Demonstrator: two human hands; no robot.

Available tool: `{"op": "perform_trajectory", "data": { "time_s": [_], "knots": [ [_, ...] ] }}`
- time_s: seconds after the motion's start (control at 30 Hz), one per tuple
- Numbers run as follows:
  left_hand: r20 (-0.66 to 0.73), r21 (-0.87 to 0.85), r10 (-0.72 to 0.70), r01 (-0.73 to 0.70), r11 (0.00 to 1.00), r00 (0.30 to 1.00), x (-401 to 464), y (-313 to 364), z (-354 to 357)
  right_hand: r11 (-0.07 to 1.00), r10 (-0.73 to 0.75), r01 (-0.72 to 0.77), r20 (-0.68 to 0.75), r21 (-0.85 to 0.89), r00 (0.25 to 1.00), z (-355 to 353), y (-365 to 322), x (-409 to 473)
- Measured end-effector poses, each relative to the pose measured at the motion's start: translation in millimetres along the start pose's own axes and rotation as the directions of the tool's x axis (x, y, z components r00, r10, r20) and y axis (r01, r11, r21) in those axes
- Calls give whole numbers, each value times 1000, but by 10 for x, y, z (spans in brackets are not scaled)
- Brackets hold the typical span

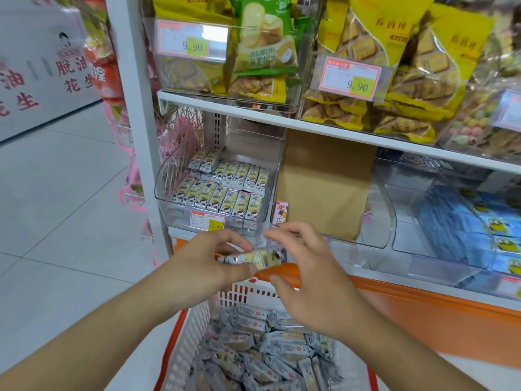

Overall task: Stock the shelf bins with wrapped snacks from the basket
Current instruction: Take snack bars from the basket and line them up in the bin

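Left hand (210,259) pinches a small bunch of wrapped snacks (253,258) between thumb and curled fingers, held over the far rim of the basket (197,314), just below the front of the clear shelf bin (169,176). Right hand (307,275) is just beside the bunch on its right, fingers spread and loosely bent, fingertips near the wrappers; can't tell if they actually touch, no grip visible. Basket is white lattice with an orange rim, sits low in front of the person, holds a loose heap of grey-silver wrapped snack bars (262,348). The bin on the lower shelf has two neat rows of yellow-white cartoon-print snack bars (225,187), with a price tag (207,220) on its front. One pink-wrapped snack (281,211) stands upright in the next bin to the right, against a brown cardboard box (324,187). Further right, clear bins with blue packets (479,221). Upper shelf: bins of yellow biscuit bags (394,66) plus one green bag (265,38), price cards on the fronts.
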State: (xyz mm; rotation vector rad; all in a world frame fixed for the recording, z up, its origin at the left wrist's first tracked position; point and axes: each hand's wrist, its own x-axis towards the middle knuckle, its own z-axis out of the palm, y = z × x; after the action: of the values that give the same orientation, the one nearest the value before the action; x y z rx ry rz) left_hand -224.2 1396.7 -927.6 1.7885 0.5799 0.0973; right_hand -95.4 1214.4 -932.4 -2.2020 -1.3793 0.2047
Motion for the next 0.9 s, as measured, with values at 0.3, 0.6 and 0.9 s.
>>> {"op": "perform_trajectory", "data": {
  "time_s": [0.3,0.6,0.9],
  "knots": [
    [-128,-350,-113,61,935,985,13,-11,-100,960,98,-125,119,251,988,97,-211,-25],
    [-92,-262,-103,76,962,990,18,-71,-97,990,4,-17,98,137,995,164,-349,53],
    [-223,322,160,-82,943,962,302,-38,-598,989,89,-88,-9,116,996,58,-387,734]
  ]
}}
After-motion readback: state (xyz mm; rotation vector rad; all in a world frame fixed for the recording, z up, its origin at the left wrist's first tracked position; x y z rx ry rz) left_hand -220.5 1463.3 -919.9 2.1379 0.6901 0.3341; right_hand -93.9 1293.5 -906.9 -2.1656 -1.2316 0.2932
